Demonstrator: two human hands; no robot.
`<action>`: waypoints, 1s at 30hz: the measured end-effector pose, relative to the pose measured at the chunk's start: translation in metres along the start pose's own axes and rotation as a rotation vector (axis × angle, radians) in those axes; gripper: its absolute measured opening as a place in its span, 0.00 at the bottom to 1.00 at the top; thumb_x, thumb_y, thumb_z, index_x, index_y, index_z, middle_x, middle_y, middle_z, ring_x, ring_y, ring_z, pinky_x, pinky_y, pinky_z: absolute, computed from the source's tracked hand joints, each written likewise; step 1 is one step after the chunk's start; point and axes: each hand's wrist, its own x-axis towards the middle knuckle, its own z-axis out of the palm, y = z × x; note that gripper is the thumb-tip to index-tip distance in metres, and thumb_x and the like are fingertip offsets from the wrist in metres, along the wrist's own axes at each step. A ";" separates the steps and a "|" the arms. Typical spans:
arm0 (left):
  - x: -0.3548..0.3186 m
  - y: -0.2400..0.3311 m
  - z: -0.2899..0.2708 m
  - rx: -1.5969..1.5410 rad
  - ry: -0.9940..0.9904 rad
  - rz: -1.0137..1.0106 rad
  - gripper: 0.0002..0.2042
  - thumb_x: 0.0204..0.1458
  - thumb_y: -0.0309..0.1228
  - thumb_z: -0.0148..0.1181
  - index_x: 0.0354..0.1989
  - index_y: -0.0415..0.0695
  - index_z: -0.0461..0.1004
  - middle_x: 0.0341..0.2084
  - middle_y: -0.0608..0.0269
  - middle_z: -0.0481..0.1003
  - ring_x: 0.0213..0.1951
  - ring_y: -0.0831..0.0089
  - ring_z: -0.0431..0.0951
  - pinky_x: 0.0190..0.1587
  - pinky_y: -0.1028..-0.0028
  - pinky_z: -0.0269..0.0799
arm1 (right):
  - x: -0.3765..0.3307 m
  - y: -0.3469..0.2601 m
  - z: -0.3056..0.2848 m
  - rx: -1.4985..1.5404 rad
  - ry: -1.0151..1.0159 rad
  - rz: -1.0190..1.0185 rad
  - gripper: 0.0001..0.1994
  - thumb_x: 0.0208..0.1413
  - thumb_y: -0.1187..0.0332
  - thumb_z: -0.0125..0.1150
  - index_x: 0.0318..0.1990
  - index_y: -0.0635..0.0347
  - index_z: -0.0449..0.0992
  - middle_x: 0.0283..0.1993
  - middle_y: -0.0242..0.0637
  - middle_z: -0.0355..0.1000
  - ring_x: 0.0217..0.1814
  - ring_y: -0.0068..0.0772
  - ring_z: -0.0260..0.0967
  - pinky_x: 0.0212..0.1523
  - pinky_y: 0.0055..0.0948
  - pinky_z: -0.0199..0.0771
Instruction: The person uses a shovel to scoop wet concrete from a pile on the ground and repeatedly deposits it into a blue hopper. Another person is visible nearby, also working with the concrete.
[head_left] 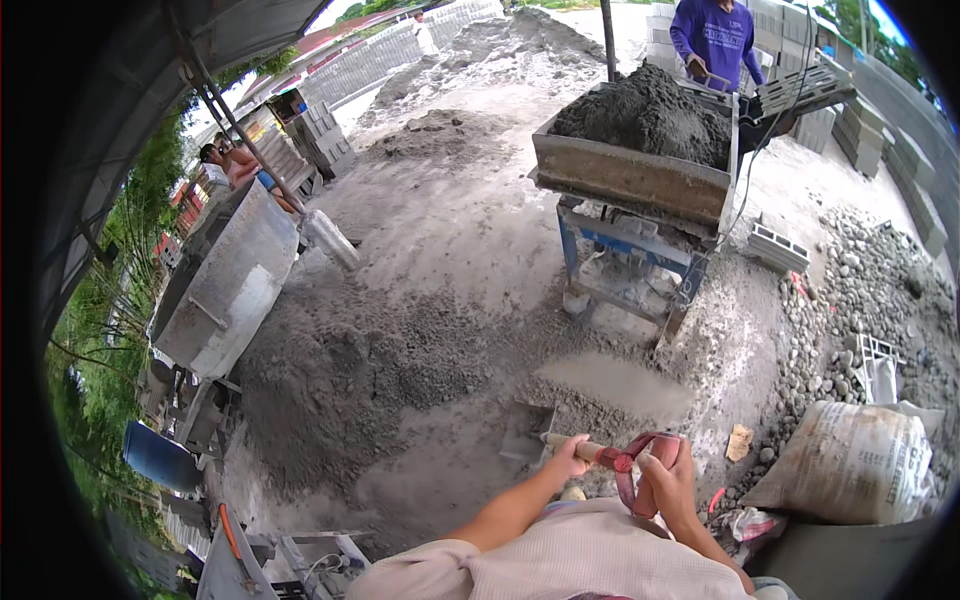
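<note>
Both of my hands are closed on a shovel, held low in front of my body. My left hand point(571, 456) wraps the pale wooden shaft close to the red handle fitting, and my right hand point(668, 478) grips the red D-shaped handle point(612, 459). Pointing away to the left, the grey shovel blade point(524, 432) lies low at the edge of a grey sand or mortar heap point(385, 365). Whether the blade carries anything is hard to make out.
Ahead stands a metal hopper point(640, 172) heaped with dark mix on a blue frame; a person in purple point(715, 45) stands behind it. A large tilted metal mixer drum point(232, 285) is at left. Pebbles point(850, 300), a hollow block point(778, 247) and a full sack point(850, 462) lie right.
</note>
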 end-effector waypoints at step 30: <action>-0.176 0.210 -0.050 0.155 -0.116 0.515 0.09 0.44 0.37 0.54 0.21 0.47 0.67 0.16 0.68 0.71 0.19 0.76 0.72 0.21 0.74 0.69 | -0.001 -0.008 0.074 0.457 -0.343 0.054 0.11 0.40 0.67 0.49 0.28 0.67 0.63 0.19 0.37 0.63 0.18 0.25 0.60 0.22 0.22 0.63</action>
